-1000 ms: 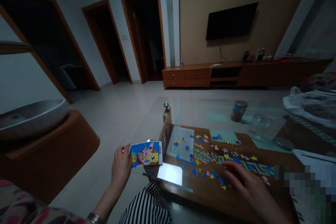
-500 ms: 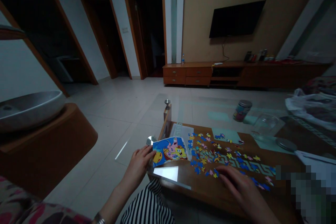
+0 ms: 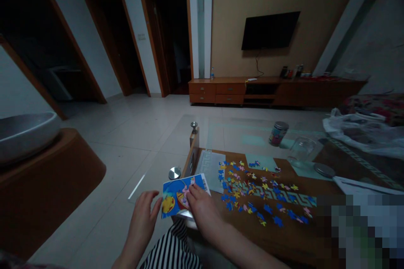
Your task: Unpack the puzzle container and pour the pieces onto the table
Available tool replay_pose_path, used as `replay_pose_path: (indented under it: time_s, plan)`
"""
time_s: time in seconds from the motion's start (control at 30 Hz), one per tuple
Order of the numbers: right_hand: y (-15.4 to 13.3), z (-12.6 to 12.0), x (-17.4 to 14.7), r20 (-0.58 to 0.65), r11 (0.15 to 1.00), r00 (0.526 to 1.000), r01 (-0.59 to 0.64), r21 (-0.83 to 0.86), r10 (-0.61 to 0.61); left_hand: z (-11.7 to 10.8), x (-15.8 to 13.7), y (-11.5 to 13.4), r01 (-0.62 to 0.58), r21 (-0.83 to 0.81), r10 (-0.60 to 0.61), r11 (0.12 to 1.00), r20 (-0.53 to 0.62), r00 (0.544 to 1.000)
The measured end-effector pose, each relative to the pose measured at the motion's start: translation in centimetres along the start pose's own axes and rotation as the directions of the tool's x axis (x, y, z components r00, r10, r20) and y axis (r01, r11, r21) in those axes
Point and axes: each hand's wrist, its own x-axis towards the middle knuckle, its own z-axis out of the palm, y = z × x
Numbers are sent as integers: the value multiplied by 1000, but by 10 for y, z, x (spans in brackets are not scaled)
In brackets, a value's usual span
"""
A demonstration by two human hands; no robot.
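Note:
A colourful cartoon picture card (image 3: 176, 195) lies at the near left corner of the glass-topped coffee table (image 3: 315, 151). My left hand (image 3: 143, 218) touches the card's left edge with its fingers spread. Over the card's right part rests my right hand (image 3: 202, 206), fingertips pressing on the picture. Several small blue, yellow and pink puzzle pieces (image 3: 261, 193) lie scattered on the table to the right of the card.
An empty glass jar (image 3: 299, 151), its lid (image 3: 322, 170) and a patterned jar (image 3: 277, 133) stand further back. A white plastic bag (image 3: 360, 130) lies at the right. A wooden stand with a grey basin (image 3: 25, 134) is at the left.
My right hand left the puzzle pieces and moved left onto the card. The card came down to the table corner, and my left hand slid to its left edge.

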Motion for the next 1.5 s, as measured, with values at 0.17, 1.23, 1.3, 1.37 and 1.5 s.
replay_pose_path:
  time_s: [0.17,1.23,1.3,1.37,1.5]
  plan:
    - [-20,41,-32,78,989,997,23,-145,-11,-9,-32,0,523,-520,-497,676,202,844]
    - [60,-193,-76,125,90,912,-173,981,390,33,32,223,337,-885,318,320,436,842]
    - [66,-194,-78,163,19,930,-179,984,329,46,36,234,386,-883,381,266,464,799]
    - [69,-197,-81,183,-22,949,-184,983,257,58,40,242,390,-879,400,274,473,785]
    - [79,-211,-86,89,141,931,-147,979,354,79,47,239,332,-861,338,385,466,818]
